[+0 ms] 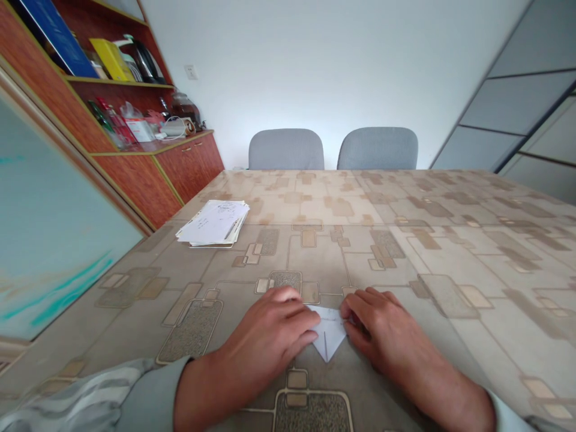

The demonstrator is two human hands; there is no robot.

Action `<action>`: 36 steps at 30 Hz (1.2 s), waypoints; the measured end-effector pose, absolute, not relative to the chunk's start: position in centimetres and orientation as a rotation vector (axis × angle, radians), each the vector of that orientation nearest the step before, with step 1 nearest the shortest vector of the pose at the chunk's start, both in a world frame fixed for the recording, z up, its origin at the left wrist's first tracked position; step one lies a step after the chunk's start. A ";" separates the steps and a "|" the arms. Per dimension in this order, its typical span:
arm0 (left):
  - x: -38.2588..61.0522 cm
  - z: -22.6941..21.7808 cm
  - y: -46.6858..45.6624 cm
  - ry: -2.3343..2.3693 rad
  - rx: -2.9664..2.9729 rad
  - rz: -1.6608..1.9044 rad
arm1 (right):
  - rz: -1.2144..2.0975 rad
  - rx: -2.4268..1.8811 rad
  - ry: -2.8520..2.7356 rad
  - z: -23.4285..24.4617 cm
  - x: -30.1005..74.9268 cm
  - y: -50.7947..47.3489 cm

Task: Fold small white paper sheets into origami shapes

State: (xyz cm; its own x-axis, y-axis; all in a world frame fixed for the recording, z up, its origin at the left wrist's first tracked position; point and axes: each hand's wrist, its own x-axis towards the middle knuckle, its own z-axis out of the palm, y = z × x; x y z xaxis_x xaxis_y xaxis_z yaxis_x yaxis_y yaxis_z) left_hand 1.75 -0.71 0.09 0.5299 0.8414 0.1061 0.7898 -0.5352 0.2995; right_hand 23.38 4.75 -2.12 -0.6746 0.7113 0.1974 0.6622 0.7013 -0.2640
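A small folded white paper (330, 337) lies on the patterned table (405, 252) close to the near edge, its point aimed toward me. My left hand (270, 336) rests on the paper's left side with fingers curled and pressed down on it. My right hand (378, 327) presses the paper's right side, fingers bent and close together. Both hands cover part of the paper, so only its middle and lower tip show.
A stack of white sheets (215, 223) with writing lies on the table at the left, farther away. Two grey chairs (333, 149) stand at the far edge. A wooden cabinet (148, 150) with bottles and boxes lines the left wall.
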 end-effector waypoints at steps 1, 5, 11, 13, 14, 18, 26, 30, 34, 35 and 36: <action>2.0 0.3 -0.2 1.427 2.526 0.362 | 0.281 -1.095 -2.615 -2.1 23.4 4.8; 2.3 0.4 1.0 1.549 2.384 0.352 | 0.394 -1.121 -2.574 -1.8 23.1 4.6; 2.1 -0.2 0.8 1.485 2.290 0.395 | 0.506 -1.143 -2.479 -1.7 22.8 4.5; 2.2 -0.5 0.7 1.439 2.299 0.429 | 0.536 -1.130 -2.458 -1.8 22.8 4.5; 2.2 -0.6 0.6 1.416 2.306 0.436 | 0.556 -1.123 -2.457 -1.8 22.8 4.5; 2.4 -0.9 0.5 1.355 2.336 0.451 | 0.635 -1.093 -2.477 -1.7 22.8 4.7; 2.1 -0.1 0.2 1.329 2.507 0.518 | 0.482 -0.821 -2.478 -1.1 22.8 4.7; 1.6 0.6 0.2 1.364 2.715 0.649 | 0.238 -0.674 -2.396 0.1 22.7 4.4; 1.3 -0.1 -0.1 1.349 2.993 0.586 | 0.046 -0.578 -2.473 0.4 22.5 4.0; 1.2 -0.4 -0.2 1.355 3.015 0.537 | -0.002 -0.573 -2.528 0.3 22.4 4.0; 1.1 -0.8 -0.3 1.361 3.016 0.479 | -0.044 -0.574 -2.580 0.0 22.3 4.0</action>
